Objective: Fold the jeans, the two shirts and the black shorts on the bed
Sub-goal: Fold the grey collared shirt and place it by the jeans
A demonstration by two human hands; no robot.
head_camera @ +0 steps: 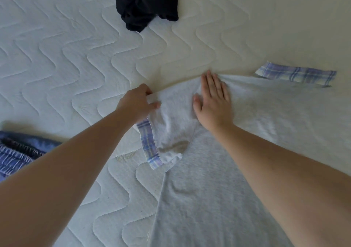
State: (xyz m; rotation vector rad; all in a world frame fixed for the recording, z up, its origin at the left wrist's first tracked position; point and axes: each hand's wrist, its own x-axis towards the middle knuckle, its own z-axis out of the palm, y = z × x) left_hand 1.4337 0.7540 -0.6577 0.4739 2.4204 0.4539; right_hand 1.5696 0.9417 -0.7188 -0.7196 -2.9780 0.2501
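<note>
Left hand (139, 101): the sleeve edge of the grey shirt (209, 170) is pinched between thumb and fingers
Right hand (212, 102): laid flat, fingers straight, pressed on the shirt beside the left hand
Grey shirt: spread on the bed (66, 66) under both hands
Black shorts (146, 3): crumpled well beyond the left hand
Jeans (20, 151): left of the left forearm

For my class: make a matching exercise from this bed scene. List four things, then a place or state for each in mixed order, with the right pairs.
Things:
1. grey shirt
2. black shorts
3. left hand
4. right hand

Places or states:
A. lies flat on the shirt
B. bunched at the far edge of the view
C. grips the sleeve
D. spread on the mattress

Pairs: 1-D, 2-B, 3-C, 4-A
</note>
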